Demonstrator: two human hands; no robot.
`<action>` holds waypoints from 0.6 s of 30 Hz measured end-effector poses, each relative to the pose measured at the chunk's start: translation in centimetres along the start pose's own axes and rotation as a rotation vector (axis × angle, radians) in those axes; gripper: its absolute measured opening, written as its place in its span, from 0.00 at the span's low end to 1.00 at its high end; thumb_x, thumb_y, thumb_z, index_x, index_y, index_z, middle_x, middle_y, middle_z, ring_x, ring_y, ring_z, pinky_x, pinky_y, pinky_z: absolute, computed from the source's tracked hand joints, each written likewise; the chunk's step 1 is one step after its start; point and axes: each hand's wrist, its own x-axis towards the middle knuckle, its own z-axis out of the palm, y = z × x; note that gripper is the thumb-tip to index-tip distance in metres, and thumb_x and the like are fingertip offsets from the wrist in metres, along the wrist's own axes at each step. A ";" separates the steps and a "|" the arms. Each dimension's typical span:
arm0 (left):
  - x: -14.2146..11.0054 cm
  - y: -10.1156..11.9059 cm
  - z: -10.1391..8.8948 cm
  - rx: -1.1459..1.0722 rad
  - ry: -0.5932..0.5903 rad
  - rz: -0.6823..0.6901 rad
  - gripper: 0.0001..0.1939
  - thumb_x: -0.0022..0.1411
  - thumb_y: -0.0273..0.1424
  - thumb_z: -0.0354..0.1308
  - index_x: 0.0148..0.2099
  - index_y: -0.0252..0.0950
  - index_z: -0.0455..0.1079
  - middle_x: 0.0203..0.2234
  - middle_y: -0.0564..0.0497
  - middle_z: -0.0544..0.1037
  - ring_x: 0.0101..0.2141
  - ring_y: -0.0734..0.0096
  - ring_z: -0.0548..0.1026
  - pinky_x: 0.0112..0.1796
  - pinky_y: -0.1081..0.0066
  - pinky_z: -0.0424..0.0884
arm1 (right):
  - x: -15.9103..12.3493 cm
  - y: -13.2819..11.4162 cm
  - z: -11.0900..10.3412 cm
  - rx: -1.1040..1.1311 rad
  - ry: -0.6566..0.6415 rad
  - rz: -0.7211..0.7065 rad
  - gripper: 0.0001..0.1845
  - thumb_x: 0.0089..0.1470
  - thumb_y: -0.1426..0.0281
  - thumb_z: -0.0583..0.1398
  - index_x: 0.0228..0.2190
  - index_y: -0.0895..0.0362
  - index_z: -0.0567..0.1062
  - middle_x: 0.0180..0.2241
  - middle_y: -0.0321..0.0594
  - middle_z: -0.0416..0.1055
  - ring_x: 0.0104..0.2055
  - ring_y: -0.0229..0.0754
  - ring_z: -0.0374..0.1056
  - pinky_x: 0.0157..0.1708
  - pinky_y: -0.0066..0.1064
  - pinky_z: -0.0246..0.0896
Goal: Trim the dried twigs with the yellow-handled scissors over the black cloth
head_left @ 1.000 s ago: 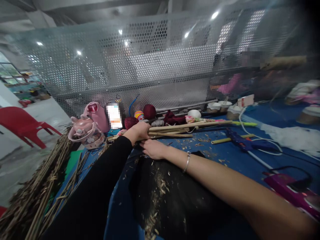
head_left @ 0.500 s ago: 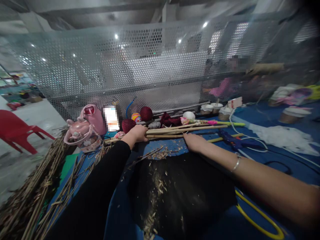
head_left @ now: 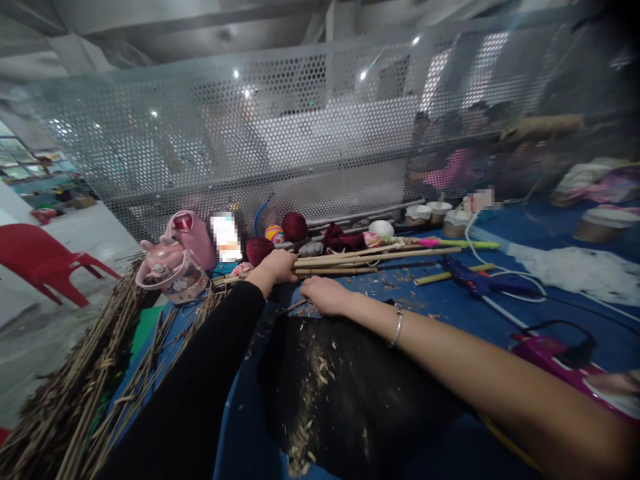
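My left hand (head_left: 277, 268) is closed around the left ends of several pale wooden sticks (head_left: 373, 259) lying along the table. Just to its right and nearer me, my right hand (head_left: 326, 296) has its fingers curled down on thin dark twigs (head_left: 291, 308); their right ends are hidden under it. Wood shavings (head_left: 320, 363) are scattered on the black cloth (head_left: 380, 400) in front of me and on the blue table around my right hand. Dark red yarn balls (head_left: 295, 227) sit behind the sticks.
A pink pot-like container (head_left: 173, 270) and a phone (head_left: 227, 237) stand left. Bundled dry stalks (head_left: 75, 367) lie further left. At right are a blue glue gun (head_left: 467, 277), white cord, a magenta power strip (head_left: 550, 353), and covered cups (head_left: 455, 223). A perforated metal screen (head_left: 320, 147) rises behind.
My right hand has left the sticks and moved left and slightly nearer me, onto the thin twigs. My left hand stays on the sticks. The view has shifted slightly.
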 end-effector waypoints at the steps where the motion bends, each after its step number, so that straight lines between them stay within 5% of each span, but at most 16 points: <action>1: 0.0 0.0 0.0 0.001 0.002 0.002 0.24 0.44 0.42 0.55 0.42 0.34 0.68 0.35 0.43 0.75 0.36 0.59 0.73 0.36 0.67 0.66 | 0.1 0.0 0.0 0.007 -0.006 0.003 0.10 0.50 0.75 0.53 0.31 0.59 0.73 0.35 0.46 0.71 0.38 0.42 0.66 0.35 0.27 0.56; 9: 0.4 0.0 0.0 -0.006 -0.030 -0.015 0.25 0.44 0.45 0.55 0.42 0.34 0.68 0.35 0.42 0.75 0.36 0.58 0.73 0.37 0.67 0.66 | -2.0 2.4 -1.3 0.140 0.014 -0.067 0.16 0.53 0.73 0.49 0.43 0.54 0.69 0.37 0.41 0.73 0.38 0.42 0.67 0.34 0.27 0.54; 13: 0.3 0.0 0.0 -0.001 -0.026 -0.015 0.26 0.44 0.46 0.55 0.42 0.35 0.68 0.35 0.43 0.75 0.36 0.58 0.73 0.37 0.67 0.67 | -2.4 4.2 -1.3 0.101 0.028 0.053 0.16 0.53 0.73 0.50 0.42 0.54 0.70 0.42 0.42 0.71 0.43 0.43 0.65 0.39 0.28 0.54; 18: 0.3 0.0 -0.1 0.013 -0.030 -0.032 0.26 0.44 0.46 0.55 0.43 0.34 0.68 0.36 0.42 0.74 0.37 0.58 0.73 0.37 0.67 0.66 | -4.3 1.3 -2.4 0.012 0.068 0.260 0.14 0.52 0.68 0.53 0.40 0.60 0.69 0.40 0.49 0.68 0.42 0.45 0.64 0.39 0.30 0.55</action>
